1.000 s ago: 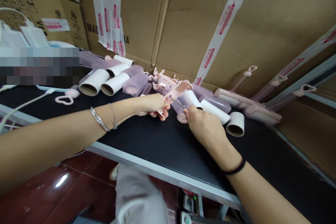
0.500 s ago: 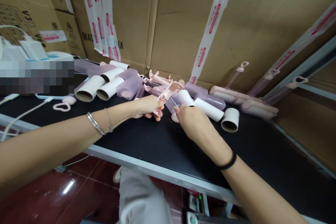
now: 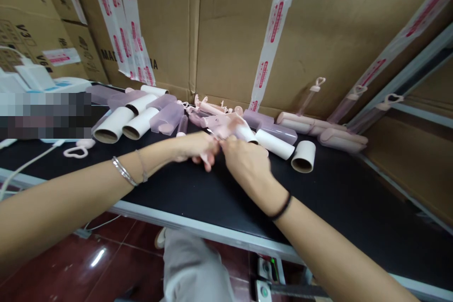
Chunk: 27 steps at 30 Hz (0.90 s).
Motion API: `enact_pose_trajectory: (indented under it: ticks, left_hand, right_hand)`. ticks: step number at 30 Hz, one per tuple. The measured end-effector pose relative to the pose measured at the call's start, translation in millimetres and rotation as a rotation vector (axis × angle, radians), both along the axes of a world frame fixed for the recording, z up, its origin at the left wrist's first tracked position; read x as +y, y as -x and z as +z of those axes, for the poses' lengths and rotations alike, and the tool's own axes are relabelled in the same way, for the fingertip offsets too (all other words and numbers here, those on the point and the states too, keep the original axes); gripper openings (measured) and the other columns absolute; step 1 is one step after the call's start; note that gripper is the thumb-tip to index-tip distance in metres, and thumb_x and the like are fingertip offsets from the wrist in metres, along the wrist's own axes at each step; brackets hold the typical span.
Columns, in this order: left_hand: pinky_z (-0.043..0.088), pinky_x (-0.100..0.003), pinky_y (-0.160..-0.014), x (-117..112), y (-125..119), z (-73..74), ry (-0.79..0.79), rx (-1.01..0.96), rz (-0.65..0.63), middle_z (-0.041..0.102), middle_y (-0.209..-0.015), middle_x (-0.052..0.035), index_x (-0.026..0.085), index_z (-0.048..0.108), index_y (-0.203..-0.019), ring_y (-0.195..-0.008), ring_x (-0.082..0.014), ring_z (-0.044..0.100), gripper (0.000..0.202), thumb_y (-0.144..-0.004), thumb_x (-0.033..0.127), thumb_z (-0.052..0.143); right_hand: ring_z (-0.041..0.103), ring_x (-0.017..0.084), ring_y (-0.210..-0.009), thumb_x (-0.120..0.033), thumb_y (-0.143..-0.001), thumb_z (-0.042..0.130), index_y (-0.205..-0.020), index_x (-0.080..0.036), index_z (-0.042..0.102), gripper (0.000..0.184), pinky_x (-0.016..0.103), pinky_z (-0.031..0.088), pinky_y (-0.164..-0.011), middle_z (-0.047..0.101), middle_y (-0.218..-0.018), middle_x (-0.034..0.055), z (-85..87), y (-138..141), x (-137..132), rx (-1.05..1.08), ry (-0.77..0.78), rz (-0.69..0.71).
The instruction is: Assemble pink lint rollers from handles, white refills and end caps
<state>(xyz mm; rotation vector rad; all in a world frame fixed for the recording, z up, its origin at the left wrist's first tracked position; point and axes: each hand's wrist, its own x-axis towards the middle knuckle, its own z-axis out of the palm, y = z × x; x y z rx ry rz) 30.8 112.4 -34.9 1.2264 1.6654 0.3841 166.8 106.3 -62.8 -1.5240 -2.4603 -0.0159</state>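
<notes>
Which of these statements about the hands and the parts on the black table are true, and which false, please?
1. Both hands meet at one pink plastic part. True: the left hand and the right hand both have their fingers on it.
2. The white tubes all stand upright. False: the white tubes left of the hands lie on their sides; only the short tube on the right may be standing on end.
3. The left wrist carries a black band. False: it carries silver bracelets; the black band is on the right wrist.
4. Cardboard boxes stand behind the black table. True.
5. A pink heart-shaped loop lies on the table, left of the hands. True.
</notes>
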Motion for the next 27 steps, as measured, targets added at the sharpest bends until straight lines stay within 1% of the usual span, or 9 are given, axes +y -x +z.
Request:
enact_pose_trajectory:
  ticks: [2, 3, 4, 6, 11, 15, 20, 24, 27]
  left_hand:
    - [0.022, -0.014, -0.03, 0, -5, -3.7, -0.051, -0.008, -0.01, 0.05, -0.047, 0.0005, 0.014, 0.045, -0.064, -0.036, -0.0071, 0.049, 0.026, -0.087, 0.027, 0.044]
    - [0.023, -0.014, -0.03, 0, -6, -5.7, -0.086, -0.021, 0.022, 0.05, -0.047, 0.0006, 0.014, 0.046, -0.065, -0.037, -0.0075, 0.05, 0.027, -0.088, 0.028, 0.042]
    - [0.024, -0.014, -0.031, 0, -8, -7.5, -0.111, -0.038, 0.07, 0.05, -0.048, 0.0009, 0.014, 0.045, -0.067, -0.038, -0.0078, 0.051, 0.027, -0.089, 0.029, 0.04]
    - [0.024, -0.015, -0.032, 2, -8, -10.3, -0.111, -0.067, 0.155, 0.051, -0.05, 0.0014, 0.014, 0.045, -0.071, -0.039, -0.0076, 0.052, 0.025, -0.091, 0.029, 0.037]
    - [0.027, -0.015, -0.035, 8, -5, -10.5, -0.071, -0.165, 0.239, 0.052, -0.055, 0.002, 0.014, 0.044, -0.076, -0.04, -0.0067, 0.053, 0.025, -0.093, 0.03, 0.036]
    - [0.029, -0.015, -0.036, 8, -2, -8.6, -0.058, -0.217, 0.233, 0.053, -0.057, 0.0015, 0.013, 0.044, -0.077, -0.042, -0.0067, 0.054, 0.027, -0.094, 0.031, 0.032]
    - [0.03, -0.015, -0.038, 8, 1, -9.1, -0.046, -0.239, 0.201, 0.054, -0.058, 0.0016, 0.013, 0.044, -0.078, -0.043, -0.0067, 0.055, 0.03, -0.094, 0.035, 0.032]
    - [0.031, -0.015, -0.038, 9, 1, -12.9, -0.04, -0.248, 0.19, 0.054, -0.058, 0.0015, 0.013, 0.045, -0.079, -0.043, -0.0065, 0.055, 0.027, -0.094, 0.031, 0.031]
    - [0.032, -0.015, -0.038, 10, 1, -18.1, -0.01, -0.252, 0.185, 0.056, -0.06, 0.0008, 0.013, 0.046, -0.079, -0.044, -0.0067, 0.055, 0.024, -0.093, 0.027, 0.033]
  right_hand:
    - [0.066, 0.019, -0.066, -0.014, -0.09, 0.031, -0.091, -0.008, 0.059, 0.029, 0.022, 0.044, -0.053, 0.066, -0.074, 0.0144, 2.3, 6, -2, 0.008, -0.044, -0.03]
    - [0.066, 0.019, -0.065, -0.014, -0.09, 0.031, -0.09, -0.008, 0.058, 0.028, 0.022, 0.044, -0.052, 0.066, -0.073, 0.0143, 3.2, 7, -4, 0.003, -0.048, -0.036]
    - [0.066, 0.019, -0.064, -0.015, -0.09, 0.03, -0.088, -0.009, 0.058, 0.029, 0.022, 0.044, -0.052, 0.066, -0.071, 0.014, 3.6, 7, -6, -0.002, -0.045, -0.049]
    - [0.066, 0.02, -0.062, -0.021, -0.093, 0.028, -0.086, -0.009, 0.057, 0.032, 0.023, 0.043, -0.05, 0.065, -0.067, 0.0133, 2.3, 2, -10, -0.009, -0.044, -0.084]
    - [0.066, 0.021, -0.06, -0.027, -0.093, 0.029, -0.086, -0.01, 0.056, 0.033, 0.024, 0.042, -0.051, 0.066, -0.067, 0.0131, -5.5, -13, -9, -0.037, -0.045, -0.094]
    - [0.066, 0.021, -0.06, -0.031, -0.093, 0.028, -0.09, -0.012, 0.057, 0.035, 0.025, 0.043, -0.051, 0.066, -0.071, 0.0129, -4.2, -16, -6, -0.049, -0.027, -0.129]
    - [0.065, 0.02, -0.06, -0.035, -0.094, 0.028, -0.093, -0.013, 0.057, 0.037, 0.025, 0.043, -0.053, 0.066, -0.07, 0.012, -2.8, -21, -2, -0.086, 0.005, -0.171]
    - [0.065, 0.02, -0.062, -0.033, -0.093, 0.03, -0.094, -0.011, 0.058, 0.035, 0.024, 0.041, -0.052, 0.065, -0.07, 0.013, -5.9, -29, 2, -0.085, -0.007, -0.145]
    - [0.063, 0.019, -0.057, -0.033, -0.092, 0.034, -0.092, -0.01, 0.059, 0.034, 0.025, 0.039, -0.052, 0.063, -0.068, 0.0133, -13.7, -36, 5, -0.046, -0.057, -0.081]
